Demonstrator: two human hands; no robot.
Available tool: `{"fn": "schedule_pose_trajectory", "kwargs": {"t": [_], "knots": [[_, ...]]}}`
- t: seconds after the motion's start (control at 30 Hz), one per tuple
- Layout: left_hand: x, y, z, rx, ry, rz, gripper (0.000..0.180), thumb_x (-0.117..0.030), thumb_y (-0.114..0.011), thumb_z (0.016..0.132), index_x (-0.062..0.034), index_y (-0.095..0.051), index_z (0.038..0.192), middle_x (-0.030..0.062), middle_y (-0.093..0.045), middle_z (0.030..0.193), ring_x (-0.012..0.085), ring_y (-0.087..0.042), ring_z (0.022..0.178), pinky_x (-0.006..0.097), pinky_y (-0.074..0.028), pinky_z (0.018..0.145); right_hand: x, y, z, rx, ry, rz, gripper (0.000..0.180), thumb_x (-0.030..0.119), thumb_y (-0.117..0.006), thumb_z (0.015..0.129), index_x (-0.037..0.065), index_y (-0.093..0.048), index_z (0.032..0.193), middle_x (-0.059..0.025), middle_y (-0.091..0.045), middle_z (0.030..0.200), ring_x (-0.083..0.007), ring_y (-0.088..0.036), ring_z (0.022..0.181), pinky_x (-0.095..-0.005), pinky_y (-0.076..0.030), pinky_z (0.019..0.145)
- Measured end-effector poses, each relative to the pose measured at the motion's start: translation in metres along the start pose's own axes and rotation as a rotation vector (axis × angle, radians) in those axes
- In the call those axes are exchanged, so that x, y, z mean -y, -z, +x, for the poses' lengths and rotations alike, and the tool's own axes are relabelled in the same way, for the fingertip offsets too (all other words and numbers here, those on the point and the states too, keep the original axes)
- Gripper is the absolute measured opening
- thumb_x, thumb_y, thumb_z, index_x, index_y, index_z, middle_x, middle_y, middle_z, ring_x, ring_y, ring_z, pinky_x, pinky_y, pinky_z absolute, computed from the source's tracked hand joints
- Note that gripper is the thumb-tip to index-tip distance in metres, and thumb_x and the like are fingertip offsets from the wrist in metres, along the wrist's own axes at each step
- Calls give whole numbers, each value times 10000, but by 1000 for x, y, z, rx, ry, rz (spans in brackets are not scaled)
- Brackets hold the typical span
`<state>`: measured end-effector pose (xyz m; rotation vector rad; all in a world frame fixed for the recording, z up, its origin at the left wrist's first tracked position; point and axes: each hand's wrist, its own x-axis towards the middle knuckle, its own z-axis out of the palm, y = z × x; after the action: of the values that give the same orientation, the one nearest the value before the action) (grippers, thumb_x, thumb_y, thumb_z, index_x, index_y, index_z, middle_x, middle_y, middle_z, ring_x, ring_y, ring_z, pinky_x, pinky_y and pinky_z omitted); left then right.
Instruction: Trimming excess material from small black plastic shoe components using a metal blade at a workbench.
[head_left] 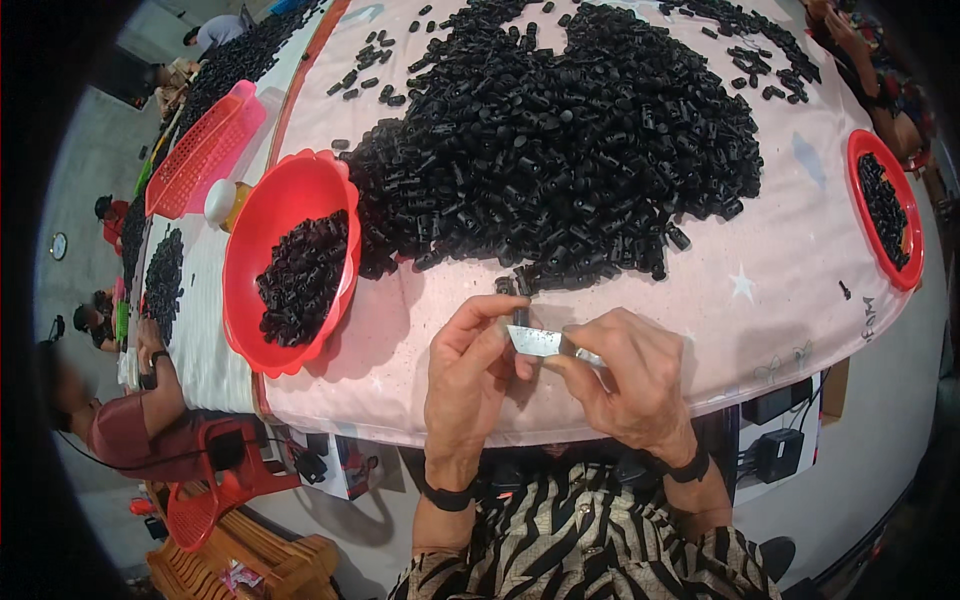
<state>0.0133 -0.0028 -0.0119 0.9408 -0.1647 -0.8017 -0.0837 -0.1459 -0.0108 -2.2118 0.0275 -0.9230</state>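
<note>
Near the front edge of the table, my left hand (460,380) pinches a small black plastic part (521,315) between thumb and fingers. Close beside it, my right hand (635,380) grips a flat silver blade (534,341), whose slanted end lies against or just in front of the part; whether it touches cannot be told. More black parts (515,281) lie just beyond my left fingertips. Past them rises a large heap of the same black parts (560,160). A red scalloped bowl (246,250) to the left holds a pile of them.
A pink patterned cloth (740,310) covers the table. Pink and red plastic baskets (205,150) and a white-lidded jar (222,203) stand left of it. At far right is a red oval tray (913,235) of black parts. Other people sit around the tables; one sits nearby at left (150,415).
</note>
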Motion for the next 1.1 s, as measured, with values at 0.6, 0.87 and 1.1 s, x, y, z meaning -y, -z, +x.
{"fn": "schedule_pose_trajectory", "kwargs": {"t": [0.6, 0.87, 1.1], "knots": [[-1, 1, -1, 20, 0, 24, 249, -122, -535, 954, 39, -566, 1142, 81, -628, 841, 112, -561, 672, 229, -457, 625, -1, -2, 1, 17, 11, -9, 202, 135, -741, 793, 22, -587, 859, -68, -560, 646, -180, -567, 539, -304, -434, 436], [-1, -3, -1, -40, 8, 20, 232, -114, -529, 959, 40, -567, 1128, 75, -627, 818, 110, -550, 649, 229, -454, 616, -2, -2, 0, -3, 28, -12, 215, 136, -754, 772, 27, -587, 854, -57, -549, 654, -189, -564, 540, -310, -429, 438], [0, 0, -1, -8, -8, -2, 211, -90, -513, 955, 38, -566, 1115, 82, -597, 852, 101, -529, 653, 213, -429, 587, -1, -2, 0, -2, 21, -3, 217, 134, -761, 764, 31, -591, 851, -55, -549, 647, -178, -567, 539, -302, -424, 432]]}}
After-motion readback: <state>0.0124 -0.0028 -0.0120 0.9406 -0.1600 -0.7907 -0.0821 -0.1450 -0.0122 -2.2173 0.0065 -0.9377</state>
